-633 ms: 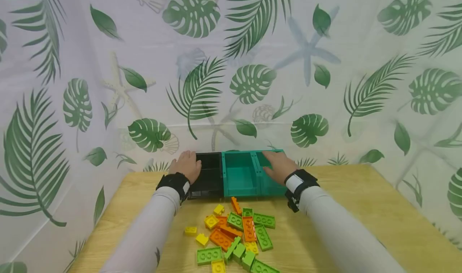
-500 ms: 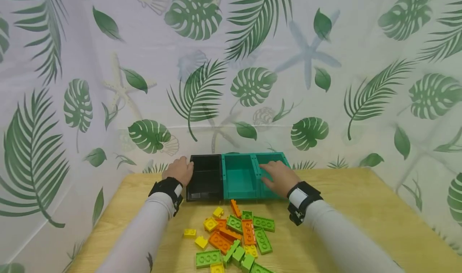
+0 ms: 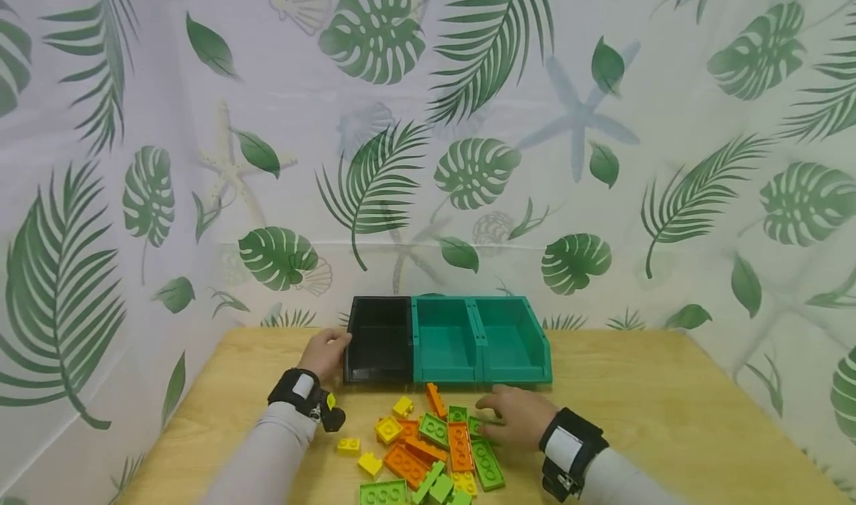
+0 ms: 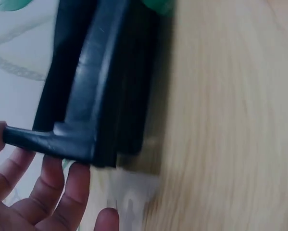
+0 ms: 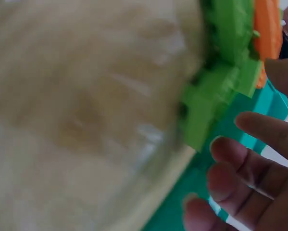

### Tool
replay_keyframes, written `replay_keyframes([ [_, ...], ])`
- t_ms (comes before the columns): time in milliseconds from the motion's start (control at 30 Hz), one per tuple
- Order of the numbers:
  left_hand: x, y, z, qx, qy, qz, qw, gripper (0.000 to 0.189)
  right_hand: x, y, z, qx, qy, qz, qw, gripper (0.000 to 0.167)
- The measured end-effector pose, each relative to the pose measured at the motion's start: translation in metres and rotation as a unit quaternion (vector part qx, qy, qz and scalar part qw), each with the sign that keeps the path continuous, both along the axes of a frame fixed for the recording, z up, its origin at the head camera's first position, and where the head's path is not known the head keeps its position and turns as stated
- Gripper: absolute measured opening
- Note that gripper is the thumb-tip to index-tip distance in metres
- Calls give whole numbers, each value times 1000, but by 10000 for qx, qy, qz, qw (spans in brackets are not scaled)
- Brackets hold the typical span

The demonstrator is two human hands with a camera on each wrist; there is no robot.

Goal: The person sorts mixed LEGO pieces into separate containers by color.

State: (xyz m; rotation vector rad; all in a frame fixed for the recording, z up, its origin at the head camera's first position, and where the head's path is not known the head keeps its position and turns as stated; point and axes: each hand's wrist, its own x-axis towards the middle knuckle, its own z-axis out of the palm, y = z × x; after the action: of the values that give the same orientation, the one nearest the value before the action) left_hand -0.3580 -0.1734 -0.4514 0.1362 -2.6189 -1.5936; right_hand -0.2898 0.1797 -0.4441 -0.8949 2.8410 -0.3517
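Wood-grain surface (image 3: 635, 386), leaf-print backdrop (image 3: 428, 119) behind; from brick pile (image 3: 425, 450) on it, black bin (image 3: 378, 364) at 11 o'clock, teal bins (image 3: 478, 338) at 12 and 1; left hand (image 3: 324, 354) at 10, fingers curled on black bin's side edge; right hand (image 3: 520, 416) at 2, fingers half-spread just by green bricks (image 5: 213, 96), holding nothing, contact unclear

At lower centre of the head view, left bin (image 3: 379, 350), middle bin (image 3: 446, 343) and right bin (image 3: 511, 343) are set in a row on the table (image 3: 622, 375), before the backdrop (image 3: 414, 193). Bricks (image 3: 460, 447) are spread at bottom centre, before the row. The left hand (image 3: 324, 353) is located at the left bin's outer side; the right hand (image 3: 519, 417), at the bricks' right edge.
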Motion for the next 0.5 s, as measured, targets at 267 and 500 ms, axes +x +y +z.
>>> replay_keyframes([
  [267, 0, 5, -13, 1429, -257, 87, 9894, 42, 3, 7, -17, -347, -443, -287, 9980, 39],
  [500, 11, 3, -14, 1719, -409, 198, 9841, 51, 1, 6, -13, -1243, -1236, -310, 9840, 30],
])
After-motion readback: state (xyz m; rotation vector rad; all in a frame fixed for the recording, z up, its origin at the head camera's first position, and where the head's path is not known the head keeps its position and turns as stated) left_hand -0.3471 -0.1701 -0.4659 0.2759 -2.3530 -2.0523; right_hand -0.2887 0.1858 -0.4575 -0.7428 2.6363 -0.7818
